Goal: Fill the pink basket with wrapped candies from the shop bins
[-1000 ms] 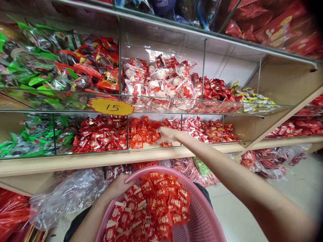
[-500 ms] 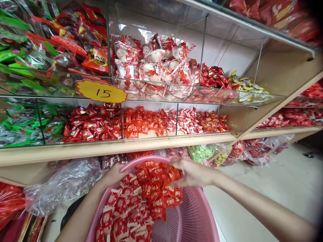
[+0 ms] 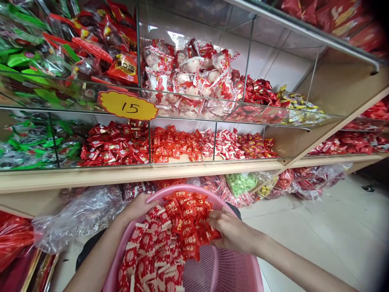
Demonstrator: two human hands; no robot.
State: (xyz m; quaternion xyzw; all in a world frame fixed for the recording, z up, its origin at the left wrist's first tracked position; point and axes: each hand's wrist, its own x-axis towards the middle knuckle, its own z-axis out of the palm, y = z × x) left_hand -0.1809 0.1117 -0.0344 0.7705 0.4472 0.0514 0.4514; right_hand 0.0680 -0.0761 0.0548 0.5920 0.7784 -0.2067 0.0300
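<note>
A pink plastic basket [image 3: 255, 271] with mesh walls stands below the shelf. My left hand [image 3: 140, 207] is closed on its rim at the upper left. Inside, red-and-white wrapped candies [image 3: 146, 255] fill the left side, and plain red wrapped candies with gold print [image 3: 185, 219] lie heaped beside them. My right hand [image 3: 226, 227] reaches in over the right wall, its fingers curled round some red candies at the heap's right edge. Its fingertips are partly hidden among the wrappers. Bare mesh shows at the lower right of the basket.
Glass-fronted shelves hold several sorts of candy, among them a bin of red candies [image 3: 170, 144] and one of red-and-white candies [image 3: 229, 144]. A yellow price tag [image 3: 129, 105] reads 15. Clear plastic bags [image 3: 82, 215] and a bag of green candies [image 3: 241, 183] lie under the wooden ledge [image 3: 182, 172].
My right hand has come down from the basket's far rim onto the red candies, its fingers closing on them. My left hand stays on the rim. The view has shifted slightly.
</note>
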